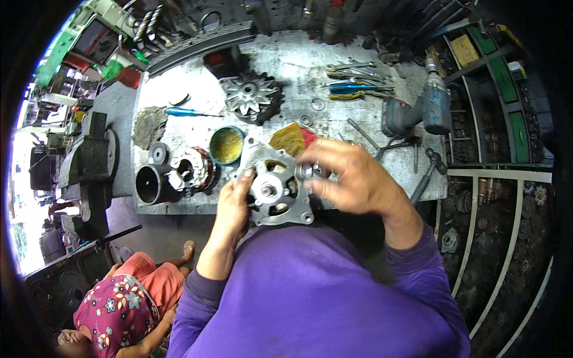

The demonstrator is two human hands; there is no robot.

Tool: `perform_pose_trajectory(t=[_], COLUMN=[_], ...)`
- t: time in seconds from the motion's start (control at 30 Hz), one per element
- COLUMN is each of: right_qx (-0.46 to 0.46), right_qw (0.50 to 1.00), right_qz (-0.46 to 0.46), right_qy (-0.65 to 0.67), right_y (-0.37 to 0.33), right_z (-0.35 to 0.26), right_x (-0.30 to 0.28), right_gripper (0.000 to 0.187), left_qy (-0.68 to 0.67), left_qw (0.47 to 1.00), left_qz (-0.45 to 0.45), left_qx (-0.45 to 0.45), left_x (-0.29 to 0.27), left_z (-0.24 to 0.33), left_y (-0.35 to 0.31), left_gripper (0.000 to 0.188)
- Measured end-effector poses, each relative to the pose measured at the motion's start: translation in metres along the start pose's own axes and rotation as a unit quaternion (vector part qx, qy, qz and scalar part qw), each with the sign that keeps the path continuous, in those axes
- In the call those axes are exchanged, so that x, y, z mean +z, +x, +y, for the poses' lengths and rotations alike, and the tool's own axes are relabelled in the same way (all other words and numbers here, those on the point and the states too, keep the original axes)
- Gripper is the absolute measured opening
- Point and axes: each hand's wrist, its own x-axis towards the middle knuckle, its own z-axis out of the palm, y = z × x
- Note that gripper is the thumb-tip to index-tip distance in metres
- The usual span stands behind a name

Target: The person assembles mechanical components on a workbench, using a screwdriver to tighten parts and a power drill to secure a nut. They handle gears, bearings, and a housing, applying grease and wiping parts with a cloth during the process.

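Close to my body, over the table's near edge, is a grey metal alternator housing [283,215] with open slots and bolt lugs. A round shaft end or hub shows at its centre. My left hand [231,206] grips its left side, thumb on top. At the housing's right edge, my right hand [358,178] is closed in a pinch on a small round metal part [308,171]; blur and fingers hide its exact kind. Just beyond lie a yellow-brown sheet [289,141] and a tin of yellow grease [227,144].
On the metal-topped table [286,53] are a finned rotor [252,95], a copper-wound part [194,168], a black cylinder [156,184], a blue screwdriver [192,112], pliers [358,89], a cordless driver [427,107] and a hammer [427,174]. A vise [92,161] stands left; another person [122,298] sits lower left.
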Motion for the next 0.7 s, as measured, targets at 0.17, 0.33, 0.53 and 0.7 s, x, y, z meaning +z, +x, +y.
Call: perform_pose_trajectory(t=[0.17,0.33,0.53,0.7], right_qx=[-0.097,-0.073,-0.004,0.004], right_qw=[0.987,0.969,0.980,0.982], right_qz=[-0.020,-0.052,0.008,0.017], right_qy=[-0.128,-0.231,-0.198,-0.187], right_y=[0.027,0.032,0.017,0.021], right_z=[-0.042,-0.052,-0.050,-0.046], right_x=[0.040,0.053,0.055,0.070], right_gripper=[0.035,0.054,0.060,0.043], left_qy=[0.053,0.065,0.025,0.063], left_qw=[0.999,0.997,0.998,0.997], left_qz=[-0.006,-0.032,-0.057,-0.047], left_qx=[-0.004,0.020,0.000,0.002], left_x=[-0.006,-0.008,-0.009,-0.011], left_z=[0.001,0.001,0.003,0.004], left_y=[0.002,0.004,0.006,0.007], left_gripper=[0.042,0.044,0.043,0.040])
